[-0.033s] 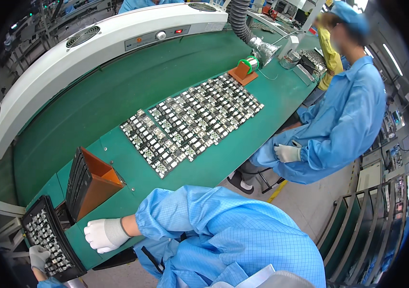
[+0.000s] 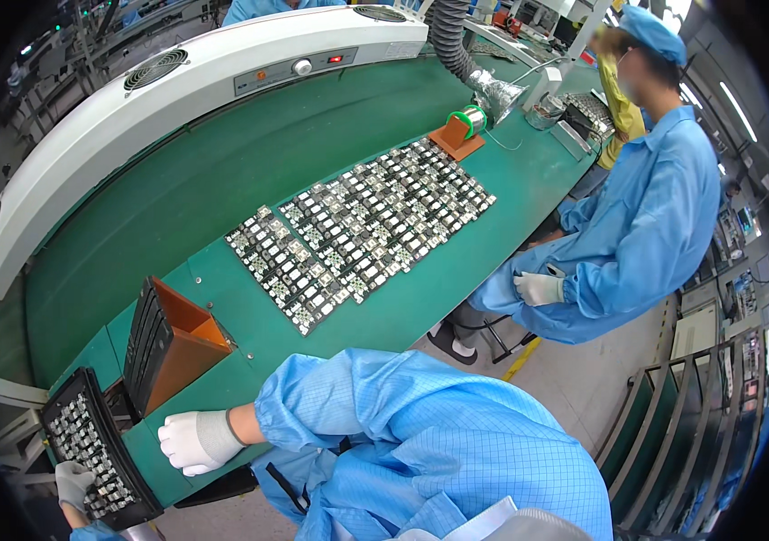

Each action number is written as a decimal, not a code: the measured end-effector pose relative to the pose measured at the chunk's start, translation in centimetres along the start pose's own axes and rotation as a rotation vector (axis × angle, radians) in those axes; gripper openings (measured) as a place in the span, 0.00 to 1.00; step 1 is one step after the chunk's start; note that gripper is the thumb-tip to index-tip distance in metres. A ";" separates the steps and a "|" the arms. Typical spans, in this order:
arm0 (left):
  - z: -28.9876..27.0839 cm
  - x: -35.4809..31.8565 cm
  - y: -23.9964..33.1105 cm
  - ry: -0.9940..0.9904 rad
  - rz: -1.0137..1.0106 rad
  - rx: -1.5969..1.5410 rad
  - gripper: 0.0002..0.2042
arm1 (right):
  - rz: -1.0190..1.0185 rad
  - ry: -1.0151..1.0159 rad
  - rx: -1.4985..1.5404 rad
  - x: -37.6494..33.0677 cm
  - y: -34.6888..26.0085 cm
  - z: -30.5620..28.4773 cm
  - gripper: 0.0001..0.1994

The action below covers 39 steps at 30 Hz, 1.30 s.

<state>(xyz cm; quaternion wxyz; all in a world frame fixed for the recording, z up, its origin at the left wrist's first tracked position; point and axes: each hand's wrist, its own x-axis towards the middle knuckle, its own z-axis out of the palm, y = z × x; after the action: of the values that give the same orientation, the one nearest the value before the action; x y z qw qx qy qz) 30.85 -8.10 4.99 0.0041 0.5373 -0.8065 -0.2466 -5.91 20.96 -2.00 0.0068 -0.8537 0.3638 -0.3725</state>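
Observation:
My left hand point(image 2: 75, 484), in a light glove, is at the lower left over a black tray point(image 2: 123, 505). Its bent fingers touch the small circuit boards point(image 2: 87, 442) set out in rows there; whatever is between the fingertips is too small to make out. White-gloved, my right hand point(image 2: 195, 442) lies by the near edge of the green bench point(image 2: 155, 451), fingers curled in and no object showing. Beyond it an orange-brown angled stand point(image 2: 188, 329) has several black trays point(image 2: 146, 352) leaning on its left side.
Panels of circuit boards point(image 2: 362, 225) cover the bench's middle. Behind them are a solder spool point(image 2: 471, 119) on a brown holder and a duct point(image 2: 450, 45). A long white fan unit point(image 2: 177, 99) arches overhead. At right sits a person in blue point(image 2: 646, 207); racks point(image 2: 691, 442) stand behind.
The seated person's head has shifted slightly left and turned a little. My two hands, the tray and the boards look the same.

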 end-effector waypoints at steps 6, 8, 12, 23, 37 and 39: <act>0.7 0.6 -1.2 0.075 0.067 0.086 0.08 | -0.002 0.004 -0.002 0.0 0.0 0.0 0.12; 0.9 0.3 -1.0 0.101 0.106 0.100 0.07 | -0.003 -0.003 -0.005 0.0 0.0 0.0 0.12; 0.7 -0.6 0.3 0.130 0.087 0.118 0.10 | -0.011 0.013 -0.007 0.0 0.0 -0.1 0.13; -3.4 -1.8 2.8 0.098 0.124 0.057 0.07 | 0.005 -0.029 0.009 0.1 0.1 0.0 0.15; -2.3 -14.4 15.6 -0.161 -0.129 -0.207 0.13 | 0.033 0.023 0.114 0.5 -0.1 -0.6 0.14; -1.3 -15.9 16.1 -0.175 -0.129 -0.249 0.14 | 0.130 -0.029 0.219 0.7 -0.3 -1.1 0.13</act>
<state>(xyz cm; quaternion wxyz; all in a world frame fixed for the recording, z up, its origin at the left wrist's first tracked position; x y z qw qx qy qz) 23.97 10.08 16.71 -0.0152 0.5597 -0.7309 -0.3903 -6.12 21.05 -0.63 0.1296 -0.8278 0.3754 -0.3963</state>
